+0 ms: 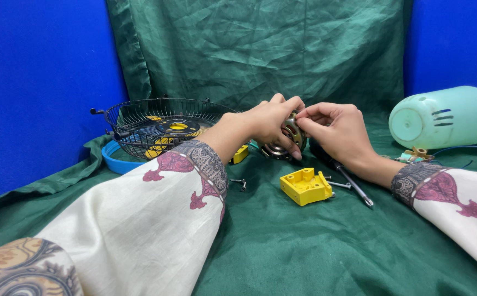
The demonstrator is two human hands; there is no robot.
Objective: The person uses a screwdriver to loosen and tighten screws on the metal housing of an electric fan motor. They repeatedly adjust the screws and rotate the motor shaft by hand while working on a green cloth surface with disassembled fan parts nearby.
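Observation:
My left hand (268, 121) grips a round metal fan motor (289, 138) held upright on the green cloth. My right hand (340, 131) pinches at the motor's top edge with thumb and forefinger; what it pinches is too small to tell. Under my right palm lies a screwdriver (343, 174) with a dark handle, its tip pointing toward me. A yellow plastic block (306, 186) sits just in front of the motor. A loose screw (241, 182) lies beside my left forearm, and another screw (341, 185) rests to the right of the yellow block.
A black wire fan guard (156, 127) with a yellow centre rests on a blue ring (115, 162) at the left. A mint-green plastic housing (444, 118) lies on its side at the right, with wires beside it. Another yellow piece (241, 154) sits behind my left wrist.

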